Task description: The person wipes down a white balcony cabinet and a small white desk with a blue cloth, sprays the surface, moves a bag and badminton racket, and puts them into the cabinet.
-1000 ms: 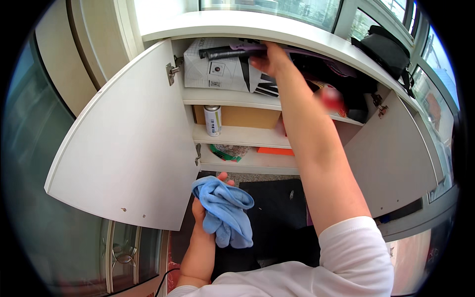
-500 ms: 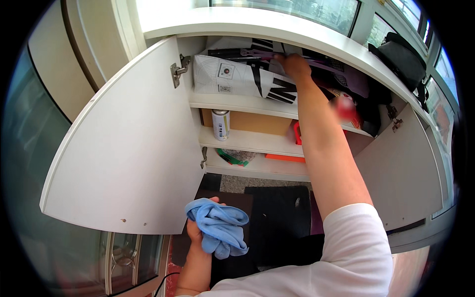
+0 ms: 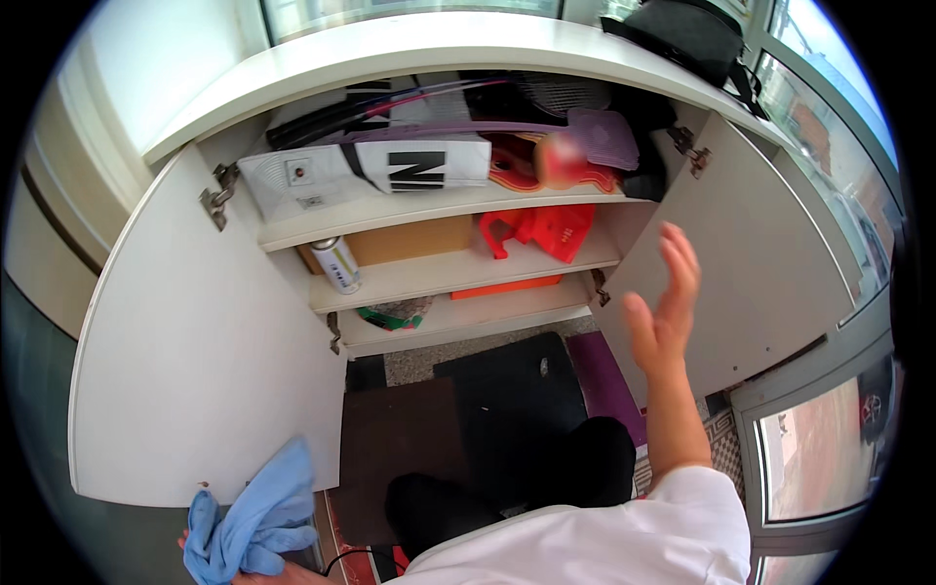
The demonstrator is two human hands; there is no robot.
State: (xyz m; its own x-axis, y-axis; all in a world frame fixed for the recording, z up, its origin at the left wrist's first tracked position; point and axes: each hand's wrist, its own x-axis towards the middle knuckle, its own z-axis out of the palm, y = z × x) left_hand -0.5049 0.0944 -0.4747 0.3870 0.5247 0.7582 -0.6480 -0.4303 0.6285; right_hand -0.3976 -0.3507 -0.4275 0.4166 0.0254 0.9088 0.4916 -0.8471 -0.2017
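At the lower left my left hand is closed around a crumpled blue cloth, which hides most of its fingers. The cloth overlaps the bottom edge of the left cabinet door. My right hand is raised with its fingers stretched out and nothing in it, in front of the right cabinet door. On the top shelf lie a folded white bag with black print, a flat purple plastic thing with a long handle and dark sticks.
Below, the middle shelf carries a spray can and a red plastic bag. A green-edged packet and a flat orange thing lie lower down. A black bag rests on the cabinet top. Dark mats cover the floor.
My right hand has come out of the top shelf and down to the right, its fingers now spread. My left hand has carried the blue cloth left and down. The view has shifted.
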